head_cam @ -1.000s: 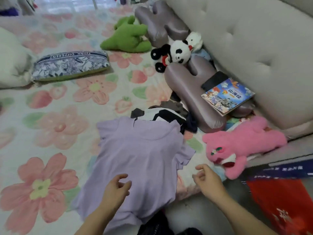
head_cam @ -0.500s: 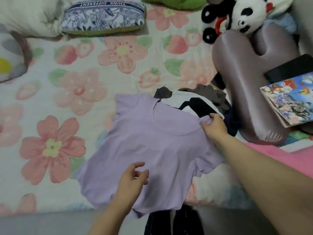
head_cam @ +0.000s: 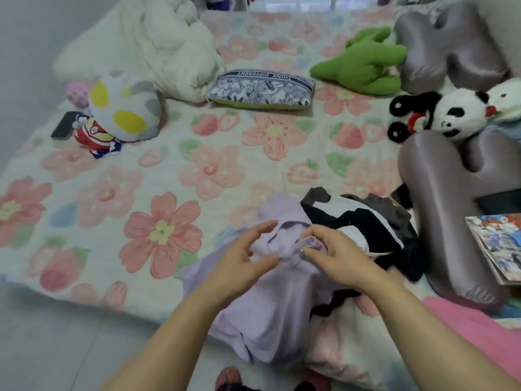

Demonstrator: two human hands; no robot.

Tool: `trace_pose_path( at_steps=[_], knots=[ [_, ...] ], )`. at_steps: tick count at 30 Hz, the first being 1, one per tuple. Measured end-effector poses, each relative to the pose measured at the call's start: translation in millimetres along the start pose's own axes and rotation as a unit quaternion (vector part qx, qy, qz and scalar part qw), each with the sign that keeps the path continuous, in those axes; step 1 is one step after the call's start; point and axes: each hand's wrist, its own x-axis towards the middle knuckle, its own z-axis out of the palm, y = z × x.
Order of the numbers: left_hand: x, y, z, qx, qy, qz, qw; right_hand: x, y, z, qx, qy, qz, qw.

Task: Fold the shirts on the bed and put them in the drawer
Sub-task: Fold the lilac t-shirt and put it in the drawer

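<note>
Head view shows the lilac shirt (head_cam: 270,300) bunched at the near edge of the bed (head_cam: 141,179), its lower part hanging over the edge toward the floor. The right hand (head_cam: 338,258) pinches a small fold of the fabric between thumb and fingers near the neckline. The left hand (head_cam: 239,261) hovers half open just beside it, fingers curled and touching the cloth lightly; whether it has any grip cannot be told.

To fold well, the person would likely do best to find both shoulder seams, lift, shake the shirt flat onto the open flowered area, and smooth it before bringing the sides in. The knit looks thin and limp, so it will probably wrinkle and slip rather than hold a crease.

Just beside the shirt, on the right, lies a crumpled black and white garment (head_cam: 363,224), touching it, with darker cloth beneath. A glossy, satin-like mauve pillow (head_cam: 445,221) stands near. The bedcover is matte, printed with pink flowers and strawberries. Farther off sit a fuzzy panda toy (head_cam: 451,114), a shaggy green plush (head_cam: 363,66) and a flat patterned pouch (head_cam: 262,90). No drawer is in view.
</note>
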Motion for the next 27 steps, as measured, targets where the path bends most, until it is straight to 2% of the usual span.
trace_pose_path(
  at_steps=[4,8,12,17,20,26,27],
  knots=[
    [-17,21,-66,0.026,-0.115,0.083,0.990,0,-88,32,0.012,-0.039,-0.048,0.998],
    [-55,6,-157,0.079,-0.134,0.096,0.983,7,-174,79,-0.017,-0.025,-0.075,0.997],
    [-94,-29,-249,0.206,-0.080,0.103,0.970,19,-268,139,-0.127,0.000,-0.148,0.981],
    [-111,-67,-358,0.325,0.052,0.066,0.942,58,-337,182,-0.202,0.082,-0.186,0.958],
    [-108,-88,-412,0.391,0.129,0.028,0.911,88,-338,190,-0.227,0.131,-0.156,0.952],
    [-88,-101,-505,0.433,0.257,-0.004,0.864,157,-309,199,-0.264,0.199,-0.108,0.937],
    [-86,-99,-520,0.422,0.270,-0.018,0.865,168,-307,199,-0.265,0.212,-0.103,0.935]
  ],
)
